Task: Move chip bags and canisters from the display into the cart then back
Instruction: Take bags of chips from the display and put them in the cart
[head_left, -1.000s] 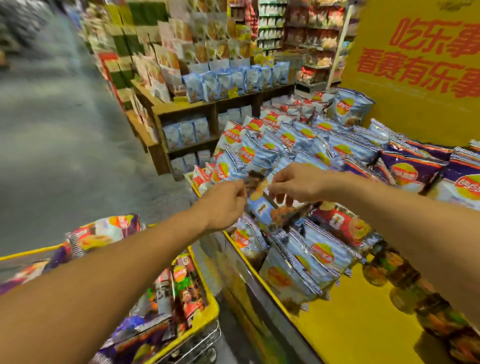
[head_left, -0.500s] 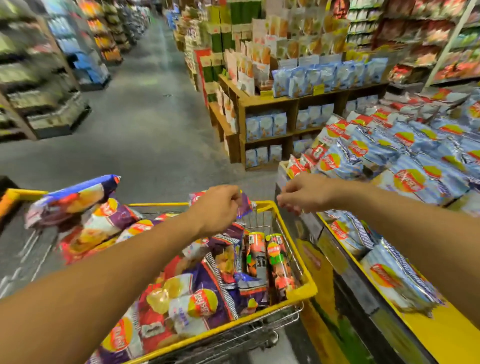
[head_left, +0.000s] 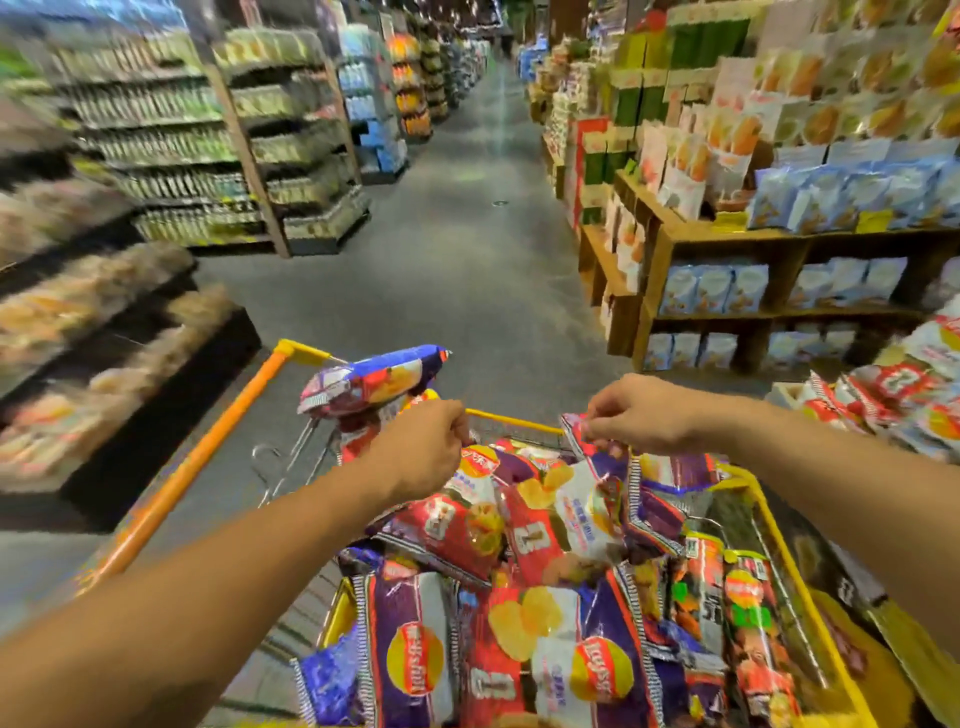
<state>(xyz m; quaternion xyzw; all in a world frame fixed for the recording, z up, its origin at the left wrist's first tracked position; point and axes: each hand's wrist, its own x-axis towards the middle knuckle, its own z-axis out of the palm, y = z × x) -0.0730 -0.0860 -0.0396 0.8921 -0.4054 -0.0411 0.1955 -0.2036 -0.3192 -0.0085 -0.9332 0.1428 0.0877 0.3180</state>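
chip bag (head_left: 597, 499): pinched at its top corners by both hands, left hand (head_left: 423, 449) and right hand (head_left: 641, 415), fingers curled; held over the cart (head_left: 774, 525), atop piled bags.

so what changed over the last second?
Both hands, left hand and right hand, carried a chip bag from the display leftward to over the cart. Both still pinch its top edge. The cart stays piled with bags.
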